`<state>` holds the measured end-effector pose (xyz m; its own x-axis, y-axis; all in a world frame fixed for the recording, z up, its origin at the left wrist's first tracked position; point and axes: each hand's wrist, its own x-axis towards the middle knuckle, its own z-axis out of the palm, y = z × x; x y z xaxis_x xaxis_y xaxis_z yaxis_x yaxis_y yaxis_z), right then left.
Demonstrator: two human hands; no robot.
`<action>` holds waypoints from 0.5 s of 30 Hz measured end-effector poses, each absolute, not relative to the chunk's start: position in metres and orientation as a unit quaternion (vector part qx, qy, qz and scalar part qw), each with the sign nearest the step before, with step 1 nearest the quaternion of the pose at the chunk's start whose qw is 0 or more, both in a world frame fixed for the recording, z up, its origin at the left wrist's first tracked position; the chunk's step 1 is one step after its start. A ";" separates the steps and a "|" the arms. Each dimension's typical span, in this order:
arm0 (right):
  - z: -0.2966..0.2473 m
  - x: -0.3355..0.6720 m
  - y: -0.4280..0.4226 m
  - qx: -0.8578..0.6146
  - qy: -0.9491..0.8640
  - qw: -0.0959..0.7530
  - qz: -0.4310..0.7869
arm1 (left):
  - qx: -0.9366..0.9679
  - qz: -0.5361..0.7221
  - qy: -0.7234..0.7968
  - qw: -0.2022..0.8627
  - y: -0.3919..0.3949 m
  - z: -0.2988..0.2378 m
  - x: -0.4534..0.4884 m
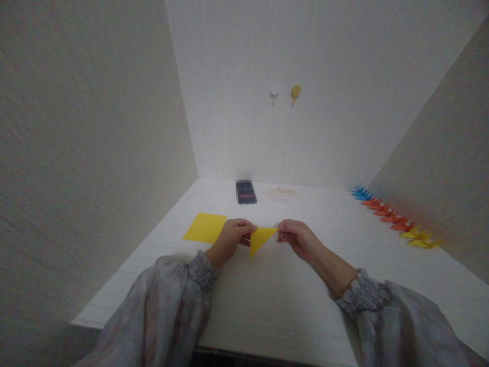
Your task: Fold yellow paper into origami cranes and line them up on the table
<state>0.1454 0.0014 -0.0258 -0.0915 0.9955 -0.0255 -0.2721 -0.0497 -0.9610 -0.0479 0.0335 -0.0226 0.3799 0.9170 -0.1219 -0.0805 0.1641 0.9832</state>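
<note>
A yellow sheet of origami paper, folded into a triangle, is held up between my hands over the white table. My left hand pinches its left corner, thumb on top, and wears a ring. At the right tip, the thumb and fingers of my right hand are closed on the paper's point. The triangle's third corner hangs downward. Flat on the table beside my left hand lies a stack or sheet of yellow square paper, its right edge partly covered by that hand.
A dark, blurred phone-like object lies near the back wall. Along the right wall stands a row of folded paper figures: blue, orange and yellow. Two hooks, one white and one yellow, are on the back wall.
</note>
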 end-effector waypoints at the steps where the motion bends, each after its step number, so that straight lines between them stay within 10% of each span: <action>1: -0.026 0.147 0.002 -0.410 -0.432 0.542 0.593 | 0.513 0.392 0.408 0.646 0.035 -0.024 -0.050; 15: -0.030 0.124 -0.003 -0.460 -0.508 0.480 0.547 | 0.526 0.388 0.387 0.651 0.034 -0.022 -0.043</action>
<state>0.1237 -0.0025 -0.0300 -0.1153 0.9932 -0.0155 -0.0571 -0.0222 -0.9981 -0.0429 0.0343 -0.0223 0.3998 0.9115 -0.0964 -0.0978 0.1470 0.9843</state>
